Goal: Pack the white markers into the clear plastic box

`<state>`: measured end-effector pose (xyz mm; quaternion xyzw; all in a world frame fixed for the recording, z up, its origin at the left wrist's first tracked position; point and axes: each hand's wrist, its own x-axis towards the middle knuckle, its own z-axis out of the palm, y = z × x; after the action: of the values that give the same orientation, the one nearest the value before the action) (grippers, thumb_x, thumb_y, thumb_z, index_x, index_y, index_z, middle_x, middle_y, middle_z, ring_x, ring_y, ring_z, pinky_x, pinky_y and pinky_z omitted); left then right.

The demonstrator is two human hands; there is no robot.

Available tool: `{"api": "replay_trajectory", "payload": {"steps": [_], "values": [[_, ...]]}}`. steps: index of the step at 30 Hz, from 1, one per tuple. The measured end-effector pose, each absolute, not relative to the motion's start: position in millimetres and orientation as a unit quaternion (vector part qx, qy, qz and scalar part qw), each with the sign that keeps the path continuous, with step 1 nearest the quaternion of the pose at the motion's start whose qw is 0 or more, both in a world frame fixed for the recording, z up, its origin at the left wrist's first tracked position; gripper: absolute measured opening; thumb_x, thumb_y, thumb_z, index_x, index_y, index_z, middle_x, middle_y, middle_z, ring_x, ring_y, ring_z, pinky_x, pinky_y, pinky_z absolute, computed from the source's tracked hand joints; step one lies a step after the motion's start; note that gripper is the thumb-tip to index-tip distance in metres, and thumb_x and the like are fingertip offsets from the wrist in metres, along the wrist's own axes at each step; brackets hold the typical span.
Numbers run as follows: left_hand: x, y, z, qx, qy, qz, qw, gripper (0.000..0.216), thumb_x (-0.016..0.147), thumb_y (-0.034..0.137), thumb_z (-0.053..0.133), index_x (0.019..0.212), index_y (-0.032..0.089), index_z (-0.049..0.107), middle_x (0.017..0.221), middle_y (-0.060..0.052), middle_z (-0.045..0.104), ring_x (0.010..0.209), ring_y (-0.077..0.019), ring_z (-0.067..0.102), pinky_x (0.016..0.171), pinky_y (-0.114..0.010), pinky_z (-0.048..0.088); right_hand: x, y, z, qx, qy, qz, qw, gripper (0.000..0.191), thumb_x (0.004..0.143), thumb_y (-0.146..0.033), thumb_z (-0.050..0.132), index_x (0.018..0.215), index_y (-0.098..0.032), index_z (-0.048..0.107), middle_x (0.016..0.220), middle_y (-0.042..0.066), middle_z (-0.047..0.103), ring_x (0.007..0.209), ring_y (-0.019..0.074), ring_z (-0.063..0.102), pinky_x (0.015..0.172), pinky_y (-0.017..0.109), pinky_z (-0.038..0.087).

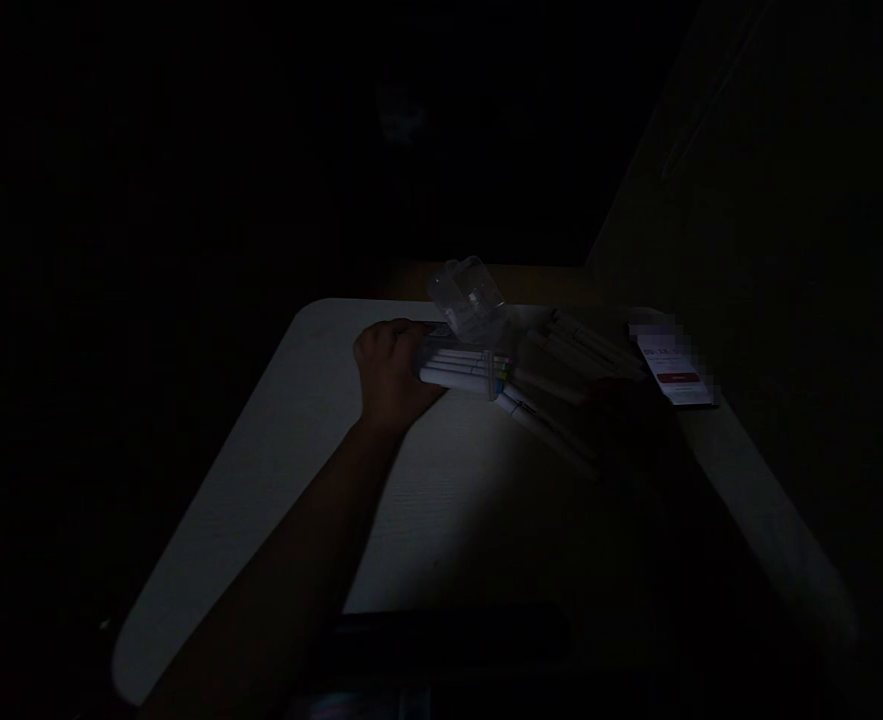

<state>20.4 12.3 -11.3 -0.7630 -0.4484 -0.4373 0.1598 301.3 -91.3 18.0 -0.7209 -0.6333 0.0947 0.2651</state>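
Observation:
My left hand is wrapped round a clear plastic case lying on its side. White markers with coloured ends fill part of it, and its open end faces right. The clear lid stands tilted open behind. In deep shadow on the right is my right hand, its fingers closed at the end of a white marker that points at the case's mouth. Below that marker, two or so loose markers lie slanting from the case toward my right hand.
More loose markers lie at the back right of the pale table. A phone with a lit screen rests near the right edge. Beyond the table nearly everything is dark, and shadow covers the table's right half.

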Motion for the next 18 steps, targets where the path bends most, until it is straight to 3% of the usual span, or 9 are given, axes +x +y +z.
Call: {"api": "replay_trajectory", "payload": {"steps": [5, 10, 18], "values": [[19.5, 12.4, -12.1, -0.766, -0.449, -0.434, 0.152, 0.053, 0.06, 0.045, 0.065, 0.105, 0.022, 0.051, 0.103, -0.008, 0.055, 0.101, -0.0247, 0.046, 0.088, -0.039, 0.031, 298.9, -98.4, 32.3, -0.728, -0.545, 0.058, 0.412, 0.023, 0.073, -0.035, 0.056, 0.087, -0.02, 0.067, 0.091, 0.005, 0.067, 0.088, 0.0214, 0.061, 0.084, 0.041, 0.046], [19.9, 12.0, -11.1, -0.762, -0.449, -0.436, 0.165, 0.053, 0.06, 0.044, 0.066, 0.105, 0.022, 0.051, 0.102, -0.007, 0.055, 0.1, -0.0244, 0.046, 0.087, -0.039, 0.032, 297.8, -103.0, 34.8, -0.734, -0.452, -0.001, 0.507, 0.032, 0.069, -0.042, 0.063, 0.094, -0.022, 0.066, 0.095, 0.004, 0.066, 0.093, 0.0222, 0.059, 0.086, 0.044, 0.044], [19.6, 12.2, -11.3, -0.768, -0.446, -0.434, 0.153, 0.054, 0.059, 0.046, 0.066, 0.105, 0.023, 0.051, 0.102, -0.007, 0.055, 0.099, -0.025, 0.047, 0.087, -0.039, 0.032, 287.8, -101.0, 34.4, -0.701, -0.487, 0.045, 0.52, 0.027, 0.071, -0.04, 0.06, 0.09, -0.02, 0.066, 0.09, 0.004, 0.065, 0.086, 0.0191, 0.06, 0.079, 0.039, 0.047]]}}
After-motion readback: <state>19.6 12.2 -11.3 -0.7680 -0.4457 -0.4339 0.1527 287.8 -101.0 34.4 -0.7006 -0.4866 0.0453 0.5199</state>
